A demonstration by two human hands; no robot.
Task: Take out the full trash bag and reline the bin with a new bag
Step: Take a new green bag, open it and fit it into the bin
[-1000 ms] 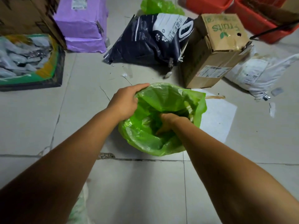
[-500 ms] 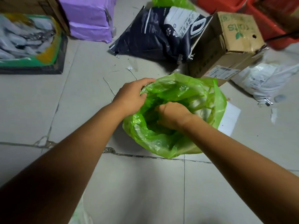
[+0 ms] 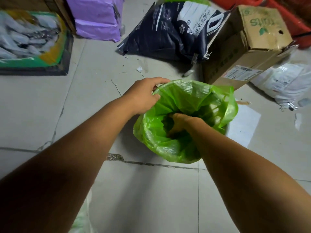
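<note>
Head view: green bag [image 3: 170, 145] at frame centre drapes over bin, hiding it almost entirely. Left hand [image 3: 143, 96] pinches bag rim at upper left edge, fingers curled closed on plastic. Right hand [image 3: 178, 125] plunged inside bag, fingers buried; grip cannot be told. Cardboard box [image 3: 244, 47] upper right, green print partly readable, "uits", upside down. Dark sack [image 3: 170, 34] shows paw prints, characters too small.
</note>
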